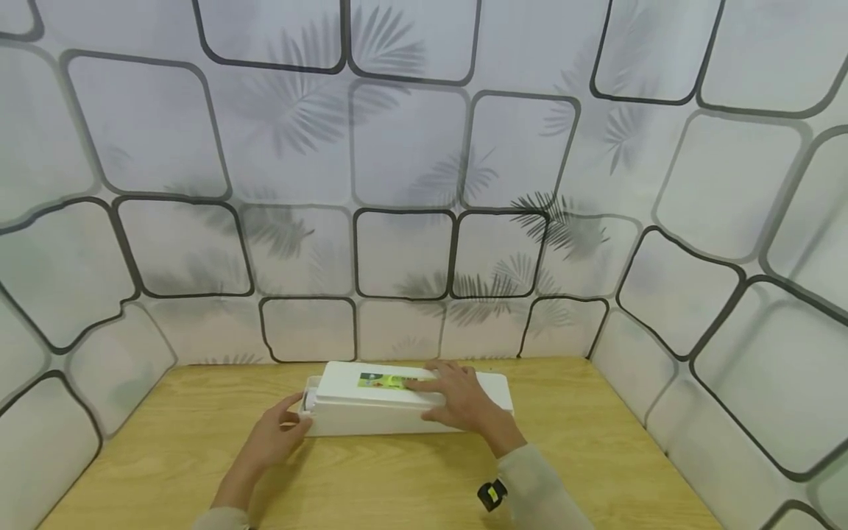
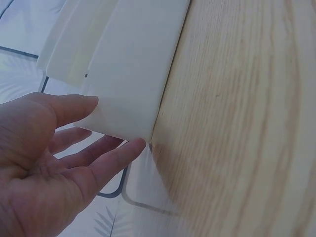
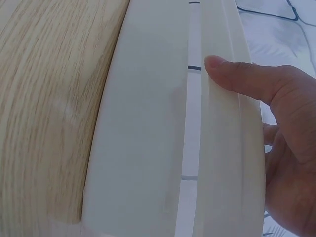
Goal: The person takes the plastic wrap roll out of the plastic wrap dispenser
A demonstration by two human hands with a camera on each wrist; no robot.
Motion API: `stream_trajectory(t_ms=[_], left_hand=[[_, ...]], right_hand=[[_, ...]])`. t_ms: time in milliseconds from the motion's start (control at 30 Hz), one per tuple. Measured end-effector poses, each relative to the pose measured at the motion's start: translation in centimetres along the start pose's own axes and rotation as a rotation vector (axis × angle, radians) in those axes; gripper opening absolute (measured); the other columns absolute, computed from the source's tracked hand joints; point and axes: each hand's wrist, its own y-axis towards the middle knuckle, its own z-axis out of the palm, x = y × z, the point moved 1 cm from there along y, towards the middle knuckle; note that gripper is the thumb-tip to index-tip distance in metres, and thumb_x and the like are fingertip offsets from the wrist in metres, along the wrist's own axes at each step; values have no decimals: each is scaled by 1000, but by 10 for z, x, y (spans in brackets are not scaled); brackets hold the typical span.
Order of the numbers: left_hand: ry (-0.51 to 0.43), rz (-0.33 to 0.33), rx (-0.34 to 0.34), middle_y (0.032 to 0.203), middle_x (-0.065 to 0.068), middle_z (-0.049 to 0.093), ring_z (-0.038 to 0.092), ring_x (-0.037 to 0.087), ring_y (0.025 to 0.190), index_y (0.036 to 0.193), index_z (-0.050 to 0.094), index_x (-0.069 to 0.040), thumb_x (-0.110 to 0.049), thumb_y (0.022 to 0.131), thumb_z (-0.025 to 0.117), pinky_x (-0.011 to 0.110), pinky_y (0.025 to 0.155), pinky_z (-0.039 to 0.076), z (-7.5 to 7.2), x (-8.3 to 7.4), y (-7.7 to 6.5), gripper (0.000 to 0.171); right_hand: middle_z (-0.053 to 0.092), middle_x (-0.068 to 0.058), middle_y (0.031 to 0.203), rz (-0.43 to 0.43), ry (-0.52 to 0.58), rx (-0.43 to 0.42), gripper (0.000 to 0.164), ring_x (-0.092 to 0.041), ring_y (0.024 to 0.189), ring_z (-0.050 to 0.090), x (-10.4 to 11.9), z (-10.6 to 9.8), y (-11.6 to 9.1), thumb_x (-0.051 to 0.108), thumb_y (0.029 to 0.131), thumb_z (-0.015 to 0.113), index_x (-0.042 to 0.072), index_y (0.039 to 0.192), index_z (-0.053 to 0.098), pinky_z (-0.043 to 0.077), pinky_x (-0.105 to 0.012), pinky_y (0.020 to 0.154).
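Note:
A long white plastic box (image 1: 377, 422) lies lengthwise on the table. Its white lid (image 1: 490, 384), with a green and yellow label (image 1: 384, 380), sits askew on top, leaving the box's left end uncovered. My right hand (image 1: 464, 397) holds the lid from above, thumb on the near edge and fingers spread across the top. In the right wrist view, a gap shows between the lid (image 3: 222, 148) and the box wall (image 3: 138, 123). At the left end, my left hand (image 1: 274, 434) holds the box corner (image 2: 123, 118) between thumb and fingers. The box's contents are mostly hidden.
The wooden table (image 1: 371, 486) runs back to a pale curtain (image 1: 404, 250) with dark rounded squares and leaf prints, which also closes in both sides. A small black device (image 1: 492, 495) is at the right wrist.

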Motion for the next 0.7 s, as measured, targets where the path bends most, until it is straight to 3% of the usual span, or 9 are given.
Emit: stream_trajectory(t_ms=[700], left_hand=[[-18,18,0,122,35,63,71,44,106,154,35,8,-9,101,63,41,85,65,0,3,-2,62]], right_hand=[[53,-16,151,16,8,-35,61,-43,135,52,-18,-4,-17,33,85,84,34,141,64,45,-68,99]])
